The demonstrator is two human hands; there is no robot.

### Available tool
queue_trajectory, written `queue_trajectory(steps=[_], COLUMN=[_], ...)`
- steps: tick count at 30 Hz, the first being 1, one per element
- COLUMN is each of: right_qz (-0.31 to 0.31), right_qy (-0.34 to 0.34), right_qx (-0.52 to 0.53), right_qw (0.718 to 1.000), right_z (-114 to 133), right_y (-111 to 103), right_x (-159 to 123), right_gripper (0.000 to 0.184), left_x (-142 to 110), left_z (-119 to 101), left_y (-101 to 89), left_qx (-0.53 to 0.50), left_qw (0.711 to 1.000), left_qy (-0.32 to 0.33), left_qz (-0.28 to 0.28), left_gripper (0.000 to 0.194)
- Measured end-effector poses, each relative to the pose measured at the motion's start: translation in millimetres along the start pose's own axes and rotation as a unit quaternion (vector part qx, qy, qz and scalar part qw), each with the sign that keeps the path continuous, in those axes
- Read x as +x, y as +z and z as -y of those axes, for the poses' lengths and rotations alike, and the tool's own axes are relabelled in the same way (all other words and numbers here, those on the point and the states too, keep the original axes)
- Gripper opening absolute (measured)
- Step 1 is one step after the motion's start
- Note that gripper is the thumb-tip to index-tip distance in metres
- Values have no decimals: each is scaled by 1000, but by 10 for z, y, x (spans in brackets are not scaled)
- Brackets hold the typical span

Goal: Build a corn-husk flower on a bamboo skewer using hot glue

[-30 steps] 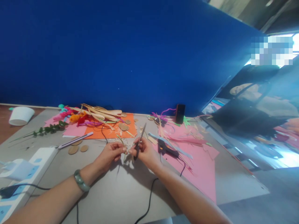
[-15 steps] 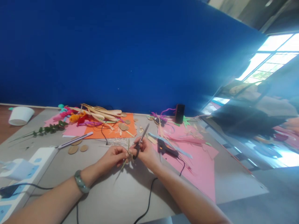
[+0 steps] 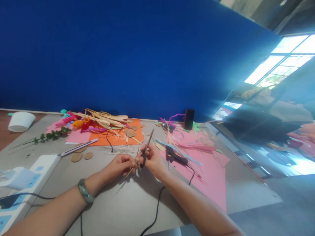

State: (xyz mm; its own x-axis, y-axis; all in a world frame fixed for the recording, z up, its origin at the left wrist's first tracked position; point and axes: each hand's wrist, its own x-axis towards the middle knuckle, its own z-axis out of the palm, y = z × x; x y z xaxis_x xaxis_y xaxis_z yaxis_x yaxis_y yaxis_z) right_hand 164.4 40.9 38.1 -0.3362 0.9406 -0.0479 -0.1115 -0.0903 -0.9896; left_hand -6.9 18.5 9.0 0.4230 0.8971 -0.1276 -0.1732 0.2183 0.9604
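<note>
- A small bundle of thin straw-like strands [image 3: 137, 162] is held between the two hands, just above the surface [image 3: 118, 206]; its loose ends are splayed down and toward the wearer, below the left fingertips.
- The strands are pinched between the thumb and fingers of the left hand [image 3: 123, 163], which is closed on them.
- A pair of scissors [image 3: 149, 141] is gripped in the right hand [image 3: 155, 163], with the blades pointed up and away from the wearer. The right thumb and fingertips are brought right up to the bundle; whether the strands are also pinched there cannot be told.
- The blades look to be folded together and are aimed away from both hands, which is judged a safe way for them to be carried while the strands are fingered.
- The bundle is best pinched firmly yet lightly by the left hand, since such thin strands would probably be bent or split by a hard squeeze.
- The loose ends are best evened out with the fingertips, so that none is left crossed or slipped.
- If the blades are turned toward the bundle, the left fingertips should first be drawn well back from the cutting line.
- The black glue gun [image 3: 175, 155], lying just right of the right hand, should be given room, lest its nozzle or cable [image 3: 158, 203] be brushed by the forearm.
</note>
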Motion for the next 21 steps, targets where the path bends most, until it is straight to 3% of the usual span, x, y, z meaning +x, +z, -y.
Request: queue_trajectory(steps=[10,21], right_qz=[-22,-190], right_qy=[-41,-158], right_qx=[7,0], right_qw=[999,969], right_z=[-7,303], right_y=[-64,-338], right_x=[22,133], right_gripper=[42,42], left_x=[-13,5], left_z=[-61,-51], left_y=[-9,-17], left_qx=[17,15], left_qw=[1000,999], left_qy=[-27,-33], left_qz=[3,-36], left_gripper=[19,23])
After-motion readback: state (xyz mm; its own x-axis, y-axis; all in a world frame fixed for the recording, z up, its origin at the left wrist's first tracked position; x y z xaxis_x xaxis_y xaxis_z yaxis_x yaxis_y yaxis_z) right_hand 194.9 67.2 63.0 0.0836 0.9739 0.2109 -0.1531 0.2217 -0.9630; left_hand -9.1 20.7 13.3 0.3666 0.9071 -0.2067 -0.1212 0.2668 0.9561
